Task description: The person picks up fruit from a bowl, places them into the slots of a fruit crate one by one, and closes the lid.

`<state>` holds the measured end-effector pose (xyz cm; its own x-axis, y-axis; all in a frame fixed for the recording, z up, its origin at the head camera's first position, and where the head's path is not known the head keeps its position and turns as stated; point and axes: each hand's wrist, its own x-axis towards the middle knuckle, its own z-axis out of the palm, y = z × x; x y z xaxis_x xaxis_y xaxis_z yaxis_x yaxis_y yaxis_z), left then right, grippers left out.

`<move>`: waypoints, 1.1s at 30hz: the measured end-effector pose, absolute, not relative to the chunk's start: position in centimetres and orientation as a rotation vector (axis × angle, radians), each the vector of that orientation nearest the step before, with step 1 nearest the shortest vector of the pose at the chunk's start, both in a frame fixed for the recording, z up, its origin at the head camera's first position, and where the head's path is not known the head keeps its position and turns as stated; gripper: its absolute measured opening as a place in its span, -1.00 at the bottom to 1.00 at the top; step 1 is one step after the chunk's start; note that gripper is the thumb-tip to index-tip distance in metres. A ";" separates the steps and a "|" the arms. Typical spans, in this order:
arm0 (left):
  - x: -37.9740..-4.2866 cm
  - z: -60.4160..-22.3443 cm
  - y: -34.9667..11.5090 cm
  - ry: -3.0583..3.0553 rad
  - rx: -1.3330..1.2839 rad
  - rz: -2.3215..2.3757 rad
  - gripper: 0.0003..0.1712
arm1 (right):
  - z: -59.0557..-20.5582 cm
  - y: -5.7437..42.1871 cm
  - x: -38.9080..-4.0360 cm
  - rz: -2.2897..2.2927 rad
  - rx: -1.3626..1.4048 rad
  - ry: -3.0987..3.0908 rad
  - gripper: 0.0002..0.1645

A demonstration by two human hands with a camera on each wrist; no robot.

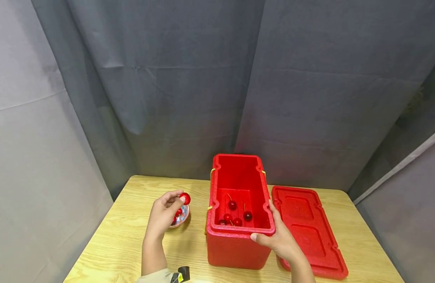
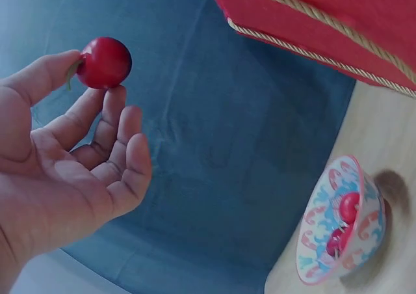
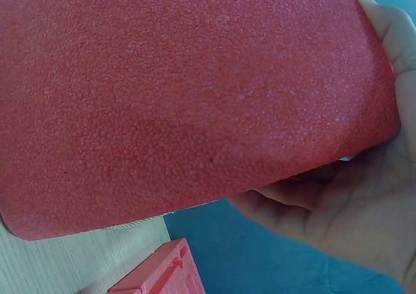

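Observation:
Between thumb and fingertips my left hand (image 1: 163,213) pinches a red cherry (image 2: 104,63), with a bit of green stem by the thumb. It is raised above a small patterned bowl (image 2: 310,242), where a few more cherries (image 2: 349,207) lie. To the right stands a red foam box (image 1: 235,247), uncovered, with several cherries (image 1: 247,215) on its floor toward the near end. My right hand (image 1: 282,239) grips the box at its near right corner, thumb on the front rim and fingers along the right side. In the right wrist view the box wall (image 3: 195,99) fills most of the picture.
The red lid (image 1: 309,232) lies flat on the wooden table (image 1: 115,243), right of the box. Yellow rope (image 2: 312,11) runs along the box's sides. Grey curtains (image 1: 175,86) hang behind the table and at both sides.

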<state>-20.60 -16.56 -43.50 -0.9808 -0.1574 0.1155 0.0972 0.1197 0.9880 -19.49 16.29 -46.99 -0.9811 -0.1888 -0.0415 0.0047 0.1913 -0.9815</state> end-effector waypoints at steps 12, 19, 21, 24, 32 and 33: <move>-20.7 -40.7 -15.8 -2.231 -0.073 -1.943 -0.68 | -46.7 16.2 -19.5 -1.873 -0.172 2.313 0.32; -21.6 -40.6 -15.4 -2.227 -0.140 -1.970 -0.68 | -46.8 16.2 -19.4 -1.869 -0.177 2.314 0.31; -21.7 -40.4 -15.3 -2.227 -0.153 -1.982 -0.69 | -46.8 16.2 -19.4 -1.865 -0.177 2.316 0.30; -21.8 -40.1 -15.1 -2.233 -0.161 -2.003 -0.69 | -46.8 16.2 -19.5 -1.855 -0.180 2.324 0.31; -23.0 -39.3 -13.8 -2.251 -0.260 -2.038 -0.70 | -46.7 16.3 -19.4 -1.822 -0.156 2.361 0.34; -23.1 -39.2 -13.6 -2.254 -0.273 -2.037 -0.70 | -46.7 16.3 -19.4 -1.821 -0.149 2.362 0.34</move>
<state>-23.10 -13.58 -39.22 -0.9799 0.0708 0.1865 0.1927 0.0942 0.9767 -19.40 16.28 -46.68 -0.9829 -0.1734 -0.0621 0.0160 0.2558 -0.9666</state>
